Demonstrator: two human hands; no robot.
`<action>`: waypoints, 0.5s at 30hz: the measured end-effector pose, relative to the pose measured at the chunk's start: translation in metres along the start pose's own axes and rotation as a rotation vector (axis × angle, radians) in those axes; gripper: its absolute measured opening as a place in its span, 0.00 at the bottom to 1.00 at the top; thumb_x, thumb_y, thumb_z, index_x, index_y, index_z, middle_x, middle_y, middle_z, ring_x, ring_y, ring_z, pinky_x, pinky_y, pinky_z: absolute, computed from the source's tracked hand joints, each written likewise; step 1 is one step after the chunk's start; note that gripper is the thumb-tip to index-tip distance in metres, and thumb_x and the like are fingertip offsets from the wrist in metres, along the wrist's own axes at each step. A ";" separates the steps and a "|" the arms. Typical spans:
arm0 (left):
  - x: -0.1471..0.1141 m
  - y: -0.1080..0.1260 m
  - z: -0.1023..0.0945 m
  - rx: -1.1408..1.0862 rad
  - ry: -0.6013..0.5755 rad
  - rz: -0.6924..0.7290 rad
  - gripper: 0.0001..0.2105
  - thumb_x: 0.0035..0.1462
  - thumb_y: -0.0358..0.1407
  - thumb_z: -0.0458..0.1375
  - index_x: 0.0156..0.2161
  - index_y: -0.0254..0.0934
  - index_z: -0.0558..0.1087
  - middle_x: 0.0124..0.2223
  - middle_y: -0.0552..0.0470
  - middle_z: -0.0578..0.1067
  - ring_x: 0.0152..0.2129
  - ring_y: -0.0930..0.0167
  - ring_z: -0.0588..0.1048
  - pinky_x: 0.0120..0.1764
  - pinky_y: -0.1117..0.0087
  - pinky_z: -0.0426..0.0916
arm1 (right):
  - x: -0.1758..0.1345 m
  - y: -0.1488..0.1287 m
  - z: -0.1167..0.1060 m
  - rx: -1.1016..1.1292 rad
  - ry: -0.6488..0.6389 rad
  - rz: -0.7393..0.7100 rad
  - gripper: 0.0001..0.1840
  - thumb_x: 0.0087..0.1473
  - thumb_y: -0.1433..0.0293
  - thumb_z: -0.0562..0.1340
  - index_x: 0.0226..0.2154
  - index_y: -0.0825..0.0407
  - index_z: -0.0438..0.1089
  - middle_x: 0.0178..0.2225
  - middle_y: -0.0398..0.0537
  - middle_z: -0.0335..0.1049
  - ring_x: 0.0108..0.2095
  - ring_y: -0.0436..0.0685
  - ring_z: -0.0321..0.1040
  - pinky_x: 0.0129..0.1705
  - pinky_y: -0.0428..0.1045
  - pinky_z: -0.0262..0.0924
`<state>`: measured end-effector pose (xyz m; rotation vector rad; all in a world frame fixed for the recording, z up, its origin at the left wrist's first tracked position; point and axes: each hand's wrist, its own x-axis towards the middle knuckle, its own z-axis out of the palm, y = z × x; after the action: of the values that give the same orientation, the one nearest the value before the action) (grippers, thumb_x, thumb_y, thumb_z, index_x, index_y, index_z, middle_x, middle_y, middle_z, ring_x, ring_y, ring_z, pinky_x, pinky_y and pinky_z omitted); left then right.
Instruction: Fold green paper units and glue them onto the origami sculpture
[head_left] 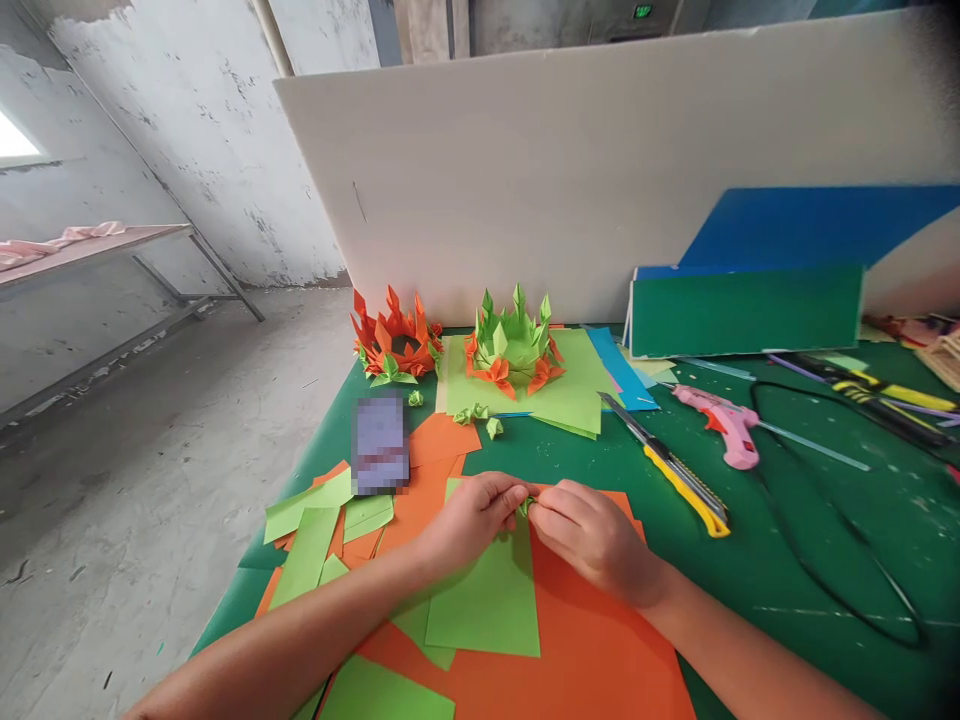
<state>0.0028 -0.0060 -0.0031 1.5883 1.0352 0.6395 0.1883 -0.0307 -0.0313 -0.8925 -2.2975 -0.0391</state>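
Large orange sheets (600,620) and smaller green sheets (484,600) lie flat, unfolded. Farther back, orange paper crown (384,338) and green paper crown (517,352) stand upright, both looking finished. Small folded green pieces (494,428) sit loose in front, likely shaped but not attached. Left hand (480,510) and right hand (589,530) meet above a green sheet, thumbs and fingers of both pinching a tiny green paper piece (524,507) between them; mostly hidden, folding probably partway, more shaping likely left.

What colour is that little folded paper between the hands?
Green. The folded paper shows in the head view, though only partly.
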 end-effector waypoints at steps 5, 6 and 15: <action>-0.002 0.003 0.001 0.207 0.072 0.080 0.22 0.63 0.48 0.45 0.23 0.37 0.67 0.21 0.55 0.64 0.20 0.74 0.63 0.25 0.73 0.59 | 0.008 -0.008 0.003 0.407 0.031 0.366 0.08 0.59 0.73 0.55 0.28 0.49 0.64 0.26 0.44 0.65 0.28 0.53 0.62 0.30 0.48 0.59; -0.002 0.004 0.002 0.216 0.080 0.069 0.22 0.63 0.47 0.44 0.22 0.37 0.65 0.20 0.56 0.63 0.19 0.74 0.62 0.24 0.73 0.58 | 0.009 -0.010 0.004 0.474 0.029 0.445 0.07 0.58 0.72 0.56 0.28 0.49 0.64 0.26 0.44 0.65 0.28 0.52 0.62 0.29 0.48 0.59; -0.001 0.000 0.002 0.366 0.081 0.192 0.21 0.65 0.44 0.41 0.38 0.37 0.75 0.34 0.48 0.76 0.32 0.68 0.73 0.35 0.69 0.66 | 0.009 -0.009 0.008 0.893 0.037 0.846 0.09 0.54 0.62 0.62 0.29 0.51 0.69 0.27 0.46 0.67 0.28 0.53 0.63 0.29 0.48 0.60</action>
<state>0.0039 -0.0083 -0.0037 2.0126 1.1134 0.6751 0.1733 -0.0300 -0.0299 -1.2165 -1.4508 1.1990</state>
